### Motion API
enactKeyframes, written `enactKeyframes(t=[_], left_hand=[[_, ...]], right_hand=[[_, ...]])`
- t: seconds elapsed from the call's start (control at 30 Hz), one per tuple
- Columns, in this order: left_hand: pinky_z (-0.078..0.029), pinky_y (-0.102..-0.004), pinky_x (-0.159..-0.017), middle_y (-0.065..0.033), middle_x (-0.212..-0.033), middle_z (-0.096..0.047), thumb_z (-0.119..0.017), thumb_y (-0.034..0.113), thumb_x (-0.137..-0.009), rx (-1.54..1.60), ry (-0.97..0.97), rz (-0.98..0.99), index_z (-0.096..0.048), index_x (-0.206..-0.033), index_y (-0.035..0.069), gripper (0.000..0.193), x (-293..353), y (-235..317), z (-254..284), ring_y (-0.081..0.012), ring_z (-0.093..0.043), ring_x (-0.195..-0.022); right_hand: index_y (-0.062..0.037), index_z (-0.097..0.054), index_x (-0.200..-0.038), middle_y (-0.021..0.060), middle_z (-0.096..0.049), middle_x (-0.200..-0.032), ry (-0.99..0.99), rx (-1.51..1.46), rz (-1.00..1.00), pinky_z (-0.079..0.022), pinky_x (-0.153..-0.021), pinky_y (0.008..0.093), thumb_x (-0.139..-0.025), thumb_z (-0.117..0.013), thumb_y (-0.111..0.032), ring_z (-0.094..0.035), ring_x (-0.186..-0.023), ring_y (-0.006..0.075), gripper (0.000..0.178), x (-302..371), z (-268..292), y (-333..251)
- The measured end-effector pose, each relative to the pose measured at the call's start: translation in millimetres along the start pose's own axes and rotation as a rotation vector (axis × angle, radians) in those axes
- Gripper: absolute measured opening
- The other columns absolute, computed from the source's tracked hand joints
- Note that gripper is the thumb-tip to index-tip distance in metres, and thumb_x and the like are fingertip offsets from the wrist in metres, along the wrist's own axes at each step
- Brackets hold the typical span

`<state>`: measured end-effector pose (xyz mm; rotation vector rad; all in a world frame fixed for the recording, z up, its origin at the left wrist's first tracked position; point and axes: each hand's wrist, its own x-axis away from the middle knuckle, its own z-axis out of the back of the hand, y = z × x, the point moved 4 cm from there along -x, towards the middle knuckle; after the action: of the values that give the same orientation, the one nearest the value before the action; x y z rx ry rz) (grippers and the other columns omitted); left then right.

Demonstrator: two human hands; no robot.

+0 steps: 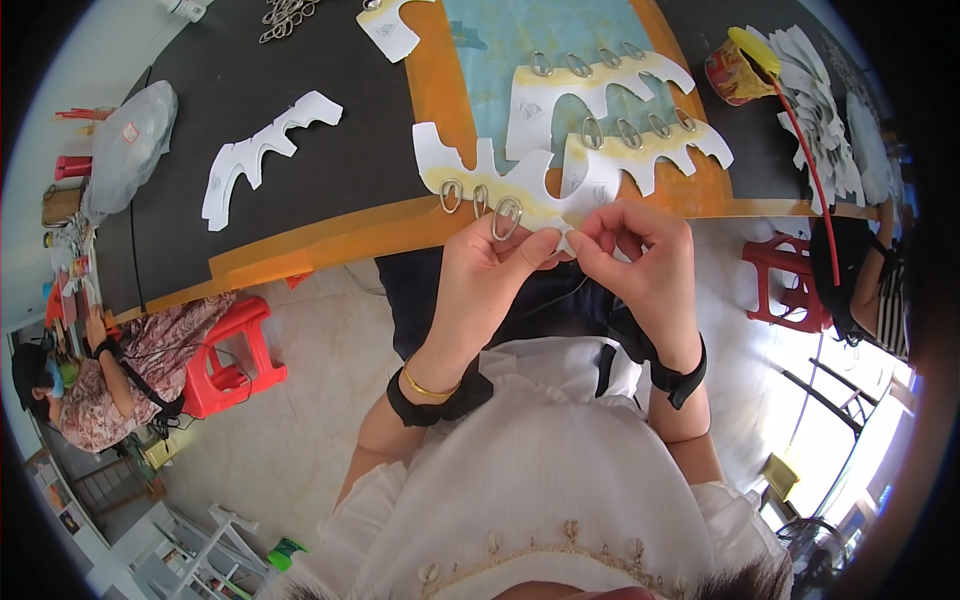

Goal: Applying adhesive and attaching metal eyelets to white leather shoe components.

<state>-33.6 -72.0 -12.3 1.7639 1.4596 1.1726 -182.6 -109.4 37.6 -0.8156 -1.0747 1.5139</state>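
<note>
The left hand [478,265] gripped a white scalloped strip [525,185] between thumb and fingers, while the right hand [638,250] pinched its lower edge with thumb and forefinger close beside the left thumb. The yellow-smeared strip, carrying oval metal rings [451,181], was at the table's near edge, over the orange tape [320,250]. Two similar ringed strips [541,118] lay just beyond on the blue-green mat [545,25], with a tub [732,82] to their right.
</note>
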Motion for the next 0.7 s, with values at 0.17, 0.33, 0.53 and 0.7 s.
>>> enactKeyframes(t=[0.17,0.33,0.53,0.7], left_hand=[[-0.054,-0.0246,-0.076,-0.0119,-0.093,-0.067,-0.065,0.005,-0.085,0.061,0.063,-0.005,-0.059,-0.094,-0.005,0.015,0.1,5.4,-6.9,-0.0151,-0.066,-0.082],[-0.053,-0.0228,-0.075,-0.0115,-0.09,-0.067,-0.067,0.001,-0.083,0.086,0.1,-0.063,-0.057,-0.086,-0.003,0.011,0.8,-1.5,-5.3,-0.0126,-0.065,-0.082],[-0.052,-0.0209,-0.074,-0.0108,-0.085,-0.066,-0.068,0.0,-0.082,-0.025,0.12,-0.107,-0.055,-0.082,-0.004,0.014,2.3,-1.3,-1.6,-0.01,-0.063,-0.081],[-0.052,-0.0218,-0.075,-0.0108,-0.087,-0.066,-0.067,0.003,-0.084,-0.084,0.115,-0.087,-0.056,-0.086,-0.006,0.014,1.9,-2.5,1.1,-0.0107,-0.063,-0.082]], right_hand=[[0.0005,-0.063,-0.077,-0.0028,-0.056,-0.061,0.127,-0.042,-0.04,-0.033,-0.048,0.0175,-0.074,-0.072,-0.005,-0.044,-0.054,0.0016,0.011,4.9,7.2,5.9],[0.0016,-0.062,-0.079,0.0014,-0.063,-0.063,0.039,-0.199,-0.199,-0.037,-0.04,0.0165,-0.076,-0.074,-0.007,-0.05,-0.045,0.0032,0.014,13.6,-9.7,6.3],[0.0023,-0.062,-0.08,0.0021,-0.062,-0.063,-0.004,-0.288,-0.278,-0.037,-0.039,0.0166,-0.079,-0.069,-0.006,-0.049,-0.045,0.0032,0.011,10.7,-10.6,5.3],[0.0027,-0.063,-0.08,0.002,-0.062,-0.062,-0.083,-0.255,-0.3,-0.037,-0.038,0.017,-0.08,-0.068,-0.006,-0.049,-0.044,0.0031,0.01,8.5,-9.5,3.5]])
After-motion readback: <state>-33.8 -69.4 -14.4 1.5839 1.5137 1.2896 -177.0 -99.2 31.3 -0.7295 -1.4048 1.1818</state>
